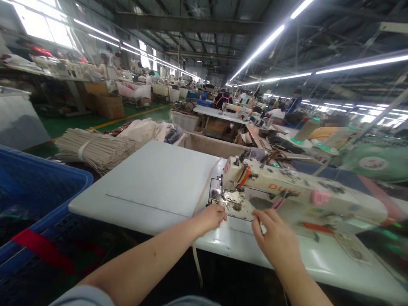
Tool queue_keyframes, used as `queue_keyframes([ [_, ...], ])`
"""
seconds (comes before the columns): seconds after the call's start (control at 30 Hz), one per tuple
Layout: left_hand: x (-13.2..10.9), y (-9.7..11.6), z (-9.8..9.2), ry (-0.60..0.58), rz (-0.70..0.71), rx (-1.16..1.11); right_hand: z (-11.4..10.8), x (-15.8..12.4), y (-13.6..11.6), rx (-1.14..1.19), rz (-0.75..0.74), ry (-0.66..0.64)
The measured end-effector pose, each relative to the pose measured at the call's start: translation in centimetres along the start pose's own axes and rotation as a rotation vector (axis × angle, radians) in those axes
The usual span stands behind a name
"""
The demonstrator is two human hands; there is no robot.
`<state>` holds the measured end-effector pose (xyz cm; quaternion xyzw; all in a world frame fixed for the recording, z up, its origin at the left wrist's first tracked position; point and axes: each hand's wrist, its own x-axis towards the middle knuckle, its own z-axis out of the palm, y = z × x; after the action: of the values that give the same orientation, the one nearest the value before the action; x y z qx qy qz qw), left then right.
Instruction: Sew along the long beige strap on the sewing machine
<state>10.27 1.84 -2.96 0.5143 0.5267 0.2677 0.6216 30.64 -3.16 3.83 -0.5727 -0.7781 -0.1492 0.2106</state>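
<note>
My left hand (213,217) is closed just in front of the needle area of the sewing machine (264,180). Its fingers are curled, and anything between them is hidden. A narrow beige strip (207,185) runs across the table past the left side of the machine, passes under my left wrist and hangs over the front edge. To the right, my right hand (276,238) is held in front of the machine arm with thumb and fingertips drawn together. Whatever they may pinch is too small to see. The metal needle plate (237,206) lies between and behind both hands.
The white sewing table (153,174) bears a printed ruler line. A blue plastic crate (41,182) stands left, beside a tied bundle of beige strips (92,148). Thread cones (302,134) and a green fan (372,161) are at right. Other people work at machines behind.
</note>
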Motion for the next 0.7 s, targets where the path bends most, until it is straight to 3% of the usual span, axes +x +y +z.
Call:
queue_keyframes([
  [0.13, -3.0, -2.3, 0.1, -0.067, 0.131, -0.055, 0.5, 0.3, 3.9, 0.422, 0.515, 0.204],
  [0.17, -3.8, -3.0, 0.0, -0.091, 0.150, -0.080, 0.9, 0.5, 4.6, 0.494, 0.576, 0.228],
  [0.43, -9.6, -7.4, -1.7, -0.197, 0.068, -0.111, 4.5, 2.7, 5.6, 0.994, 0.720, 0.327],
  [0.57, -11.9, -9.0, -3.6, -0.238, 0.006, -0.064, 4.9, 1.7, 4.7, 1.142, 0.830, 0.399],
  [0.63, -13.0, -9.8, -4.7, -0.251, -0.008, -0.043, 5.0, -0.1, 3.0, 1.227, 0.893, 0.339],
  [0.7, -14.0, -10.3, -5.7, -0.256, -0.014, -0.029, 5.0, -2.3, 0.2, 1.335, 0.939, 0.194],
])
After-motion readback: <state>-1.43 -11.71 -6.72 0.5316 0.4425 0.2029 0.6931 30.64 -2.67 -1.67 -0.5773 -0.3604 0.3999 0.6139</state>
